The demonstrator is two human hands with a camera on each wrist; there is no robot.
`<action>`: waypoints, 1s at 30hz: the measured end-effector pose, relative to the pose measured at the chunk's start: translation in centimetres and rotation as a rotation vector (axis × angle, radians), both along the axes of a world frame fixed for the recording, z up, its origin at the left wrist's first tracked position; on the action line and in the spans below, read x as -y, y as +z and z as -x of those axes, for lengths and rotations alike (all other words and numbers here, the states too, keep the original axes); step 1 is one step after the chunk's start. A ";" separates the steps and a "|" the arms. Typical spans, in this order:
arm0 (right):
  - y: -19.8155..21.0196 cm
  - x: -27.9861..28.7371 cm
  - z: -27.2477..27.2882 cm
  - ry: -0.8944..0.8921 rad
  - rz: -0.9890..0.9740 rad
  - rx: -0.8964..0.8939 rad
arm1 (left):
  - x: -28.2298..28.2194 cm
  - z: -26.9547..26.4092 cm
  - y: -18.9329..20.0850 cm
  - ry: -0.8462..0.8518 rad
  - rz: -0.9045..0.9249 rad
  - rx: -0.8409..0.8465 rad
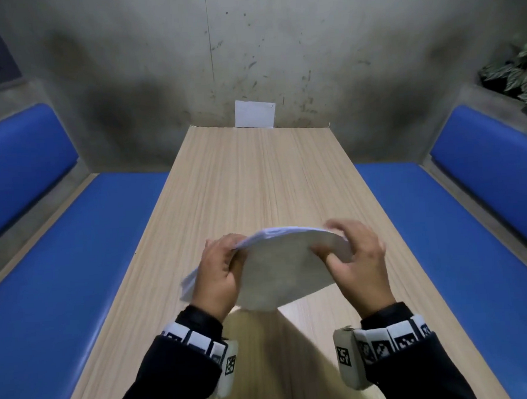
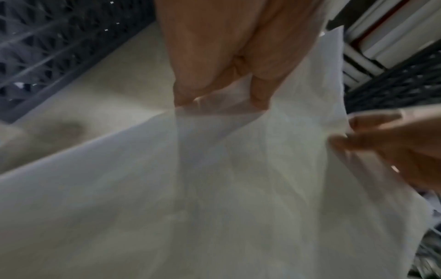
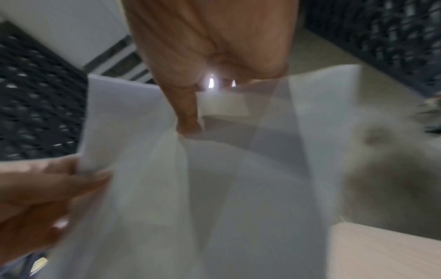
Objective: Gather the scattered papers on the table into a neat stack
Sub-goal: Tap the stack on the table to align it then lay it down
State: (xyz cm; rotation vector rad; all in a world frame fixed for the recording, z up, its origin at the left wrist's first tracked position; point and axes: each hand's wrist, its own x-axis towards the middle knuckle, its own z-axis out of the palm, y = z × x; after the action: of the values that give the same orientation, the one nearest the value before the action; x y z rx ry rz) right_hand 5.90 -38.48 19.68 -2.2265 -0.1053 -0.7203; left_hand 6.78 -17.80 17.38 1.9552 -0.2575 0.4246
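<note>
The papers (image 1: 285,268) are gathered into one white bundle held up above the near half of the table (image 1: 255,181), clear of its surface and bowed upward in the middle like a shallow arch. A few sheet edges stick out past the left side of the bundle, so the edges are not flush. The left hand (image 1: 218,273) grips the bundle's left edge, fingers curled over the top and thumb against the near face. The right hand (image 1: 358,255) pinches the right edge between thumb and curled fingers; it is somewhat blurred in the head view. In the left wrist view the fingers (image 2: 260,88) press into the sheets from above, and in the right wrist view a fingertip (image 3: 188,120) digs into a fold of paper; both pictures are blurred.

A single white sheet (image 1: 254,113) stands against the grey wall (image 1: 157,67) at the table's far end. Blue padded benches (image 1: 76,255) run along both sides of the table, and a leafy plant (image 1: 521,70) sits on the ledge at upper right. Both wrists wear dark sleeves and bands with black-and-white markers.
</note>
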 end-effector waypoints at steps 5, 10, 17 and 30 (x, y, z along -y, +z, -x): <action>-1.3 2.7 -0.3 0.206 -0.531 -0.424 | -1.7 0.4 -0.1 0.015 0.447 -0.183; -1.3 0.8 -0.1 0.343 -0.836 -0.312 | -2.1 1.0 -0.7 -0.026 0.478 -0.208; -6.8 -1.2 0.4 0.270 -0.796 -0.462 | -1.9 1.6 -4.6 0.034 0.490 -0.397; -10.7 -0.9 -0.5 0.213 -0.735 -0.636 | -2.0 1.3 -8.4 0.063 0.379 -0.552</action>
State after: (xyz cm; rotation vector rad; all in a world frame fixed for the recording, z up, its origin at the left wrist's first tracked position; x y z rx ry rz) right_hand 6.39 -37.55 8.94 -1.5968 0.2070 0.0963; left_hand 5.45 -15.84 8.99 1.6319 0.2258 -0.0391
